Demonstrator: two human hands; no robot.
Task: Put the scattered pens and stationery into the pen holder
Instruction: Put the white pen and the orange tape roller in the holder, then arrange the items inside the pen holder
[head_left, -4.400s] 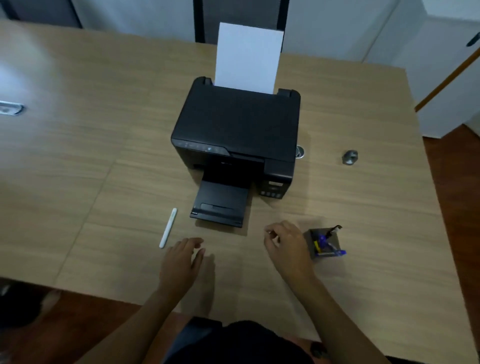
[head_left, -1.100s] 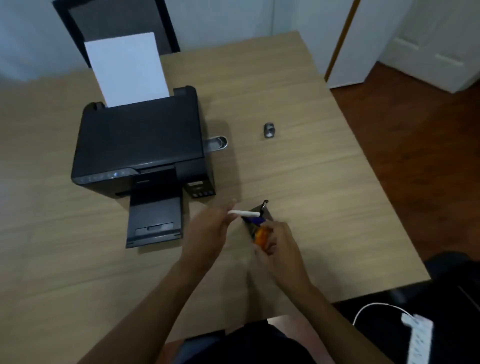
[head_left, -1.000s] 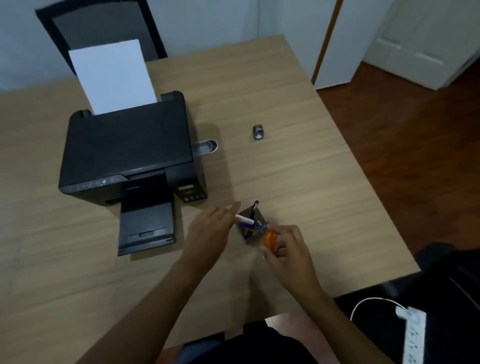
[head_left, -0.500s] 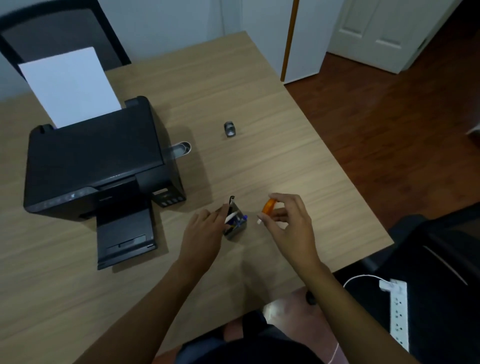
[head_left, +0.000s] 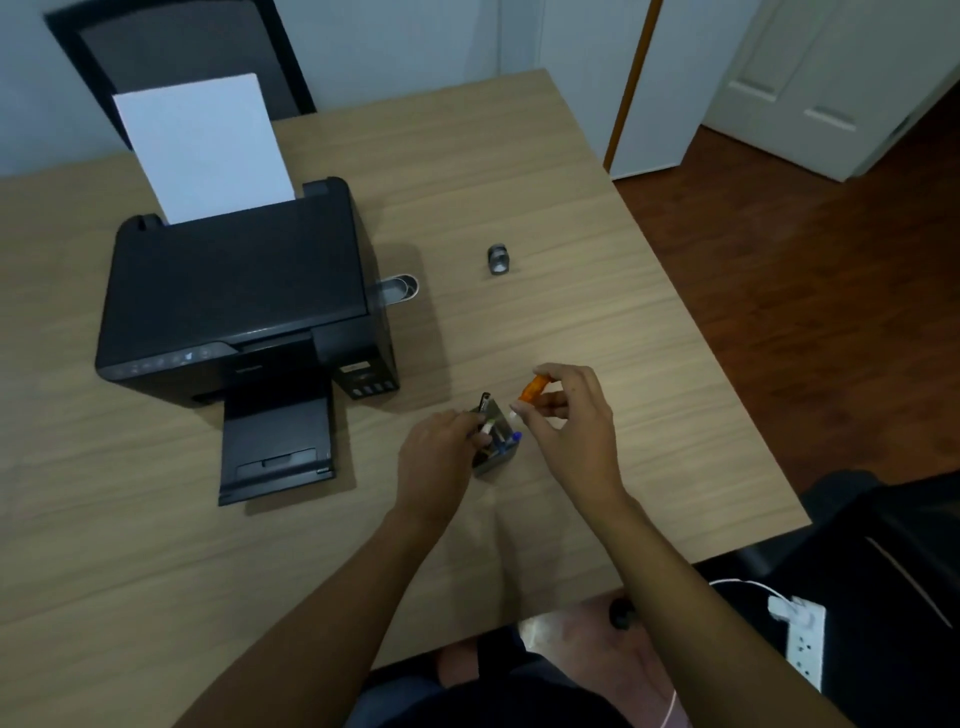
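On the light wooden bench (head_left: 545, 187), near its front edge, stands a small grey square pen holder (head_left: 496, 447) with a few pens poking out of it, one with a blue end. At its left side is the person's left hand (head_left: 436, 462). Its fingers pinch a thin white pen (head_left: 487, 429) and the grip is closed on it, with the pen's tip down inside the holder. Just to the right and a bit above the holder is the right hand (head_left: 569, 421). Its grip is closed on a short orange marker with a white end (head_left: 531, 391), pinched between thumb and fingers and held up off the bench, slanted. To the left sits a big black printer (head_left: 234, 291) with a white sheet of paper (head_left: 205, 148) standing up at its back. A small shiny round tin (head_left: 402, 287) lies just beside the printer's right side. Well behind the hands, a small silver metal clip-like thing (head_left: 499, 259) lies alone; it is too blurry to tell what it is
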